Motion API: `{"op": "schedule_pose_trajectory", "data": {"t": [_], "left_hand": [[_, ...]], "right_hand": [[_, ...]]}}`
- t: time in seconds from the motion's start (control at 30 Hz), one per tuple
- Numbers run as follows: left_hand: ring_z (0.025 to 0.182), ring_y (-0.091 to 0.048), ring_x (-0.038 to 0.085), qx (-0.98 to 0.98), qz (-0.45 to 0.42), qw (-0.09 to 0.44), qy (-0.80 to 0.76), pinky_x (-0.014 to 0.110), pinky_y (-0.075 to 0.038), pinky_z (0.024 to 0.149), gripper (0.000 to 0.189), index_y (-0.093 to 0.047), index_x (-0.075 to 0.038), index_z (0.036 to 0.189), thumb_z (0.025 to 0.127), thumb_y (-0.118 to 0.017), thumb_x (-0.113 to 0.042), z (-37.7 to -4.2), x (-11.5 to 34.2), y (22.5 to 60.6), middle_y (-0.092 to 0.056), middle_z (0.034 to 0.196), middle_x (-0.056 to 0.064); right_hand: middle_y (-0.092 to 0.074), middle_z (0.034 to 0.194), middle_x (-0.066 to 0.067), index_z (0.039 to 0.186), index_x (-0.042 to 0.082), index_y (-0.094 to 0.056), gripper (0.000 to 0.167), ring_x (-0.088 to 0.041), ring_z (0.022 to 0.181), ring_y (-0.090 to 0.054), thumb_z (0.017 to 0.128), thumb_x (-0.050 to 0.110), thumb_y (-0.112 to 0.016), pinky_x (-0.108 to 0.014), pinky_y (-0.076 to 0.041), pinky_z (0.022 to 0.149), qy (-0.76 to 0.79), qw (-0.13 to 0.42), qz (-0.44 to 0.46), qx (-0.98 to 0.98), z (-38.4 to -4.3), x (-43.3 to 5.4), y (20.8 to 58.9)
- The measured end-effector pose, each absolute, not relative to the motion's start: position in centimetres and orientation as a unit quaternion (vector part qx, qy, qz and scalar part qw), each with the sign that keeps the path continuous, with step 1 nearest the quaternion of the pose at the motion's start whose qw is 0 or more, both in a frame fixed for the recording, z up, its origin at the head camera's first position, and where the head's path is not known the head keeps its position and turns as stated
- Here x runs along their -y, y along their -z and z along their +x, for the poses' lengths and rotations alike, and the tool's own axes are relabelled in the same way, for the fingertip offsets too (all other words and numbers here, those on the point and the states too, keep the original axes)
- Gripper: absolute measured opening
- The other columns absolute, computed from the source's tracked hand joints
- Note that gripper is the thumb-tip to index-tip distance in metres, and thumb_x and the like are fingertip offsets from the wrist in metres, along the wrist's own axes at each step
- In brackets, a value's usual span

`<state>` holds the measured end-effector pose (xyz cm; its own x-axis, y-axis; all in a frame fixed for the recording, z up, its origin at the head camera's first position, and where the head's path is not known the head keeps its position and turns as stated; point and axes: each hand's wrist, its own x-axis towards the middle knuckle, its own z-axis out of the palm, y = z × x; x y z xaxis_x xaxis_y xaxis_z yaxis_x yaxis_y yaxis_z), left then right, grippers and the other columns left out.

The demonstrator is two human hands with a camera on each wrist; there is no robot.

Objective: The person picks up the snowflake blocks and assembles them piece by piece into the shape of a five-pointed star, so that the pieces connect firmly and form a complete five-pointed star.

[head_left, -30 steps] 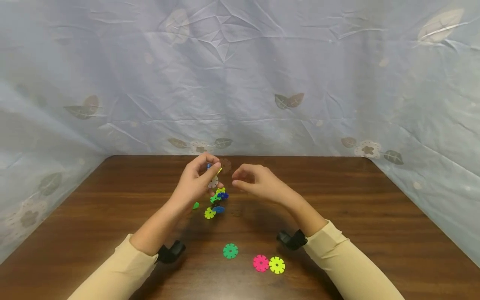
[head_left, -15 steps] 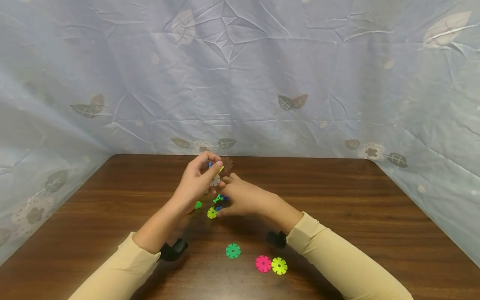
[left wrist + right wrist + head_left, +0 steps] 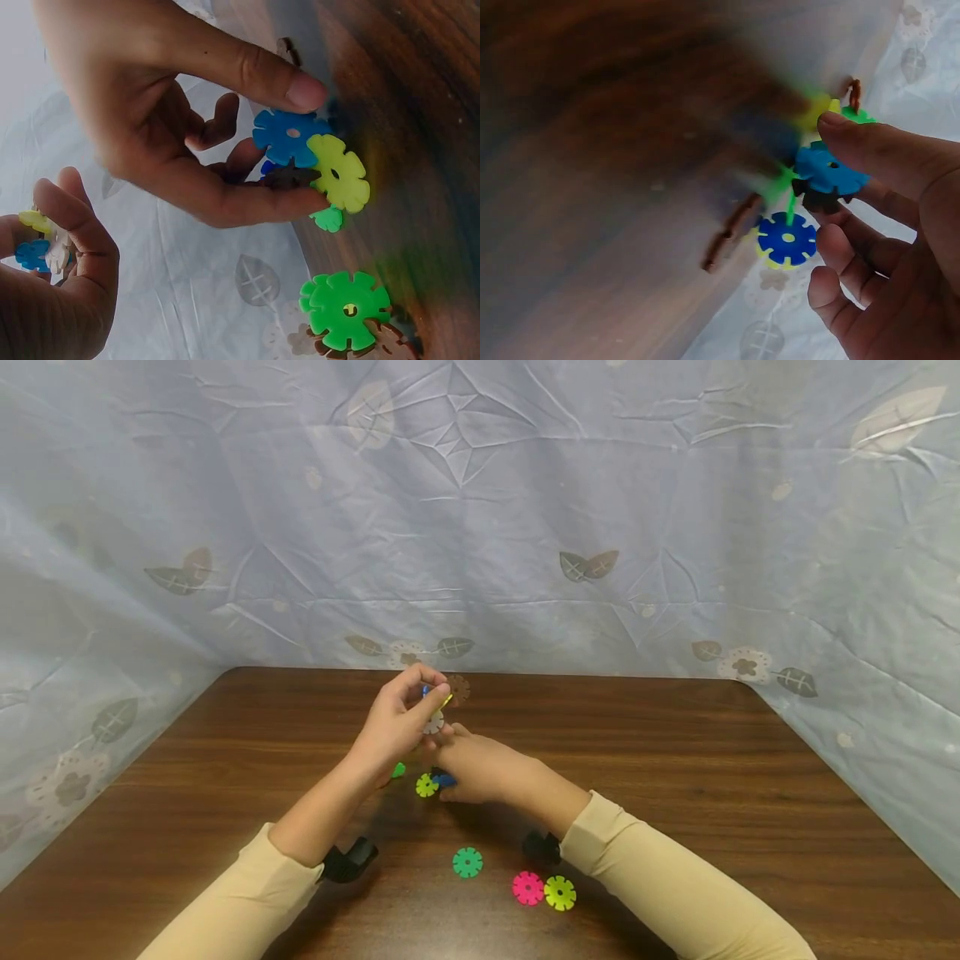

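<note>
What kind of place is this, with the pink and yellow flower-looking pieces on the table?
Probably an indoor play spot: there's a wood-grain table, leaf-print fabric hanging behind it, and a pink notched disc beside a yellow notched disc, which look like building toys.

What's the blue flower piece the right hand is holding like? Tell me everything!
The blue flower piece is a flat, plastic-looking disc with notches around its edge and a small middle hole. The right hand holds it tilted, thumb at its edge. A yellow disc seems joined to its side, and a dark piece sits close underneath.
</note>
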<state>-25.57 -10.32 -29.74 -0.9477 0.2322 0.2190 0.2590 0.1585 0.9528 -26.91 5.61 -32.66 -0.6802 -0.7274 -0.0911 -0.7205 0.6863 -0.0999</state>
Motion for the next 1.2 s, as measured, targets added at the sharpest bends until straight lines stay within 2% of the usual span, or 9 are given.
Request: {"op": "schedule_pose_trajectory", "data": {"t": [0.1,0.2,0.3,0.4,0.53,0.8,0.9,1.03,1.2], "left_hand": [[0.072,-0.070,0.015,0.759,-0.161,0.007,0.631,0.025,-0.056,0.056,0.024,-0.057,-0.002,0.122,0.110,-0.056,-0.023,-25.6,10.3,29.7,-0.065,0.106,0.006],[0.072,-0.072,0.017,0.755,-0.160,0.001,0.636,0.023,-0.055,0.056,0.023,-0.057,-0.003,0.123,0.110,-0.055,-0.022,-25.5,10.2,29.7,-0.063,0.106,0.006],[0.072,-0.072,0.015,0.753,-0.157,-0.004,0.639,0.023,-0.055,0.056,0.023,-0.056,-0.003,0.123,0.110,-0.055,-0.022,-25.5,10.2,29.7,-0.064,0.106,0.007],[0.072,-0.072,0.014,0.751,-0.157,-0.006,0.641,0.025,-0.055,0.055,0.023,-0.056,-0.003,0.122,0.110,-0.056,-0.022,-25.5,10.1,29.8,-0.065,0.106,0.007],[0.071,-0.072,0.014,0.750,-0.155,-0.006,0.643,0.024,-0.054,0.053,0.022,-0.057,-0.003,0.121,0.110,-0.056,-0.022,-25.4,10.1,29.7,-0.065,0.104,0.006],[0.070,-0.072,0.012,0.755,-0.159,-0.010,0.637,0.023,-0.054,0.053,0.023,-0.057,-0.003,0.123,0.110,-0.056,-0.022,-25.5,10.1,29.8,-0.065,0.102,0.004],[0.070,-0.071,0.011,0.755,-0.161,-0.011,0.635,0.023,-0.054,0.053,0.024,-0.057,-0.002,0.123,0.110,-0.056,-0.022,-25.6,10.2,29.8,-0.064,0.100,0.003],[0.070,-0.071,0.011,0.757,-0.160,-0.010,0.633,0.023,-0.054,0.055,0.024,-0.057,-0.002,0.124,0.110,-0.055,-0.022,-25.6,10.2,29.9,-0.064,0.100,0.004],[0.071,-0.073,0.014,0.759,-0.157,-0.010,0.632,0.023,-0.054,0.055,0.024,-0.057,-0.002,0.123,0.110,-0.055,-0.022,-25.6,10.2,30.0,-0.065,0.101,0.005]], "right_hand": [[-0.062,0.150,0.000,0.148,0.016,-0.057,0.059,-0.028,0.149,-0.046,0.094,0.020,-0.080,-0.042,-0.042,0.123,0.031,0.060,-0.402,-0.913,-26.9,-5.8,32.9],[-0.070,0.134,0.002,0.136,0.015,-0.065,0.045,-0.026,0.142,-0.052,0.094,0.019,-0.080,-0.041,-0.045,0.119,0.040,0.060,-0.401,-0.913,-26.9,-5.9,33.0],[-0.074,0.117,0.002,0.123,0.016,-0.068,0.032,-0.026,0.132,-0.057,0.094,0.019,-0.080,-0.040,-0.052,0.109,0.048,0.062,-0.390,-0.917,-26.9,-6.1,33.2],[-0.073,0.124,0.002,0.130,0.015,-0.066,0.040,-0.030,0.134,-0.057,0.094,0.021,-0.081,-0.040,-0.055,0.104,0.049,0.069,-0.376,-0.923,-26.8,-6.4,33.2],[-0.071,0.134,-0.003,0.137,0.012,-0.063,0.045,-0.030,0.134,-0.060,0.095,0.020,-0.079,-0.041,-0.056,0.105,0.057,0.084,-0.372,-0.923,-26.9,-6.6,33.3],[-0.071,0.126,-0.005,0.124,0.008,-0.067,0.029,-0.018,0.122,-0.067,0.097,0.014,-0.076,-0.036,-0.056,0.104,0.100,0.093,-0.391,-0.910,-26.9,-7.0,33.4],[-0.071,0.120,-0.005,0.122,0.006,-0.066,0.026,-0.016,0.109,-0.067,0.098,0.013,-0.074,-0.032,-0.057,0.096,0.128,0.096,-0.393,-0.905,-26.8,-7.6,33.3],[-0.072,0.120,-0.007,0.126,0.003,-0.062,0.032,-0.018,0.106,-0.069,0.097,0.009,-0.074,-0.031,-0.059,0.091,0.184,0.090,-0.398,-0.894,-26.6,-8.8,32.9],[-0.073,0.116,-0.009,0.121,0.003,-0.061,0.029,-0.017,0.099,-0.071,0.096,0.008,-0.074,-0.027,-0.060,0.087,0.238,0.068,-0.395,-0.885,-26.2,-10.6,32.0]]}}
